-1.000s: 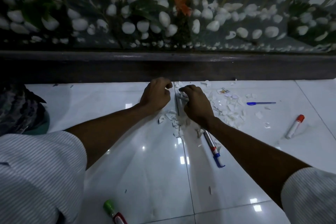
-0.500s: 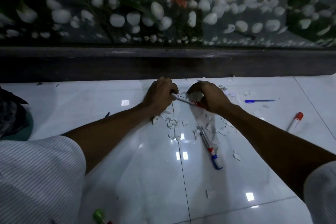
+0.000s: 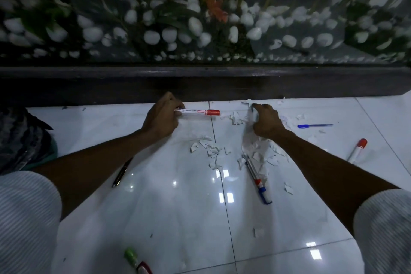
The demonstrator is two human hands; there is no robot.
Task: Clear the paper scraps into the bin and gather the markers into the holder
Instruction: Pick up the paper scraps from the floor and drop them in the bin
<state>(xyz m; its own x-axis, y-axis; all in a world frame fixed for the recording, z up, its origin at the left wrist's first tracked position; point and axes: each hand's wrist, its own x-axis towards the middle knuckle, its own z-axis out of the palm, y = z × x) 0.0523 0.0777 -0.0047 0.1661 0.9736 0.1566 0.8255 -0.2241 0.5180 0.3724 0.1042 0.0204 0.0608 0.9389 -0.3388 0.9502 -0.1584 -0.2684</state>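
— Markers are scattered over the white tile floor (image 3: 178,218). One red-capped marker (image 3: 198,112) is gripped at its tail by the closed fingers of the left hand (image 3: 161,118), at about eleven o'clock from the middle of the floor, with the cap pointing to three o'clock.

— And the rest?

— A blue-capped marker (image 3: 258,179) is seen among the paper scraps (image 3: 222,151) near the centre, a second red-capped marker (image 3: 357,150) lies at three o'clock, well apart, and a green-capped one (image 3: 133,258) is cut off by the lower edge at six o'clock. A blue pen (image 3: 314,125) at two o'clock and a dark pen (image 3: 122,171) partly under the left forearm are also noted.

— What is the right hand (image 3: 268,122) doing?

— It is set down on the scraps at one o'clock, fingers curled and drawn together as if raking; whether anything is pinched cannot be told.

— What could go wrong?

— Neither bin nor holder is in view, so both loads would have to be carried out of sight. Scraps raked on glossy tile are likely to slide and scatter, and some lie against the dark ledge (image 3: 200,80), where they may be missed. The blue-capped marker could be swept up with the paper, or rolled away. The dark pen may be overlooked under the arm.
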